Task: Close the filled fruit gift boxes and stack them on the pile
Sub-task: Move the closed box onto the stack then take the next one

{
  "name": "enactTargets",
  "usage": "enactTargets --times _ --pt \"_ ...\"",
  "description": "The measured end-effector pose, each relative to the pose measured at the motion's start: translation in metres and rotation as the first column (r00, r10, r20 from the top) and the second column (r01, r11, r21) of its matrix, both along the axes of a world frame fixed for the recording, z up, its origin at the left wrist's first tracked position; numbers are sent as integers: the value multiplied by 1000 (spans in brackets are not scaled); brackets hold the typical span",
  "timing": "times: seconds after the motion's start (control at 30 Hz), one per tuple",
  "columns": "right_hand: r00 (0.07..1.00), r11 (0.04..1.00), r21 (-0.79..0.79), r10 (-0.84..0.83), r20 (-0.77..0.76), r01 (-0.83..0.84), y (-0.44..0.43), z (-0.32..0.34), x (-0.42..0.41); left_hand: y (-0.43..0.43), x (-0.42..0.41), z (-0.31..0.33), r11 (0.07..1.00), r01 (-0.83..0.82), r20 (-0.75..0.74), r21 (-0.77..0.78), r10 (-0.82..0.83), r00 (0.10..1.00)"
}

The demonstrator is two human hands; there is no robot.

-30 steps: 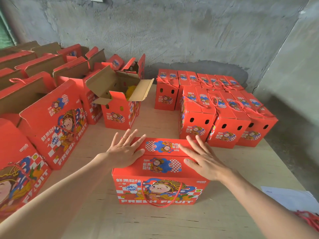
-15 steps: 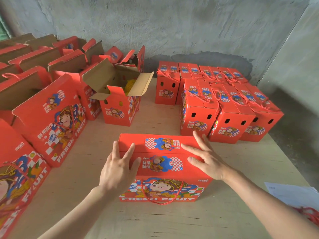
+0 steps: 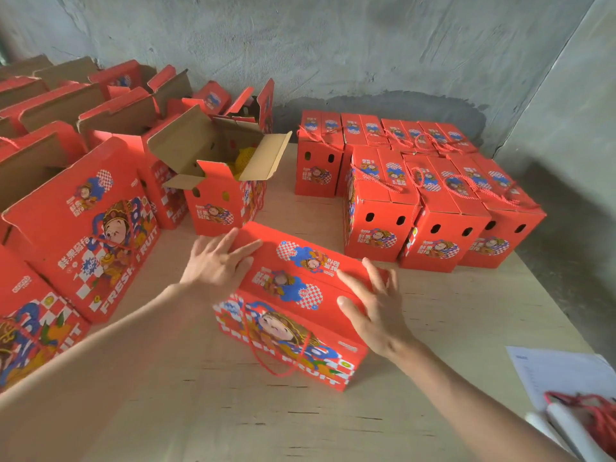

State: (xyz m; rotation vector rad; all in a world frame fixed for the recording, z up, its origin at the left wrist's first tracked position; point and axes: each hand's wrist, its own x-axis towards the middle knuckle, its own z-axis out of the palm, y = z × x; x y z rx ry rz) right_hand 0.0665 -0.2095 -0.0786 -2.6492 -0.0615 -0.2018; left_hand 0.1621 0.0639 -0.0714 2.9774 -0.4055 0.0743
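Note:
A closed red fruit gift box with a red cord handle sits on the wooden table in front of me, skewed with its right end farther back. My left hand lies flat on the box's top left end, fingers straight. My right hand presses flat on the top right end, fingers spread. The pile of closed boxes stands at the back right. An open box with yellow fruit inside stands just behind the left hand.
Several open red boxes line the left side, flaps up. A white paper sheet and red cords lie at the table's right front corner. A grey concrete wall runs behind; the table's edge drops off on the right.
The box has turned, its left end swinging nearer to me and right end back. My left hand came back onto the top left end; my right hand stayed on the top.

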Motion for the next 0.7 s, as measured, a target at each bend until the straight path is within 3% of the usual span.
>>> enactTargets --times 0.1,0.17,0.27,0.37,0.43,0.5,0.63,0.7 --pt "986 977 177 134 -95 -115 -23 13 1 -8 19 -1 990 -113 90 88 105 990" --pt "925 921 335 289 -247 -198 -50 29 3 -17 10 -2 979 -205 83 9 204 976" --pt "838 929 197 368 -404 -313 -67 37 8 -28 -12 -7 897 -344 -47 -276 345 937" --pt "909 947 78 320 -268 -311 -60 27 10 -52 -45 -12 666 -443 -191 -601 418 888" --pt "939 956 79 293 -178 -283 -59 23 8 -81 -72 -14 435 -424 -287 -794 346 893" --pt "951 962 89 269 -153 -257 -56 22 5 -106 -93 -19 311 -391 -329 -866 233 915" --pt "966 968 105 240 -100 -230 -47 19 -11 -98 -82 -26 380 -320 -324 -868 54 944" --pt "957 958 117 273 -98 -261 -46 16 -25 -76 -65 -19 387 -296 -363 -873 -113 925"
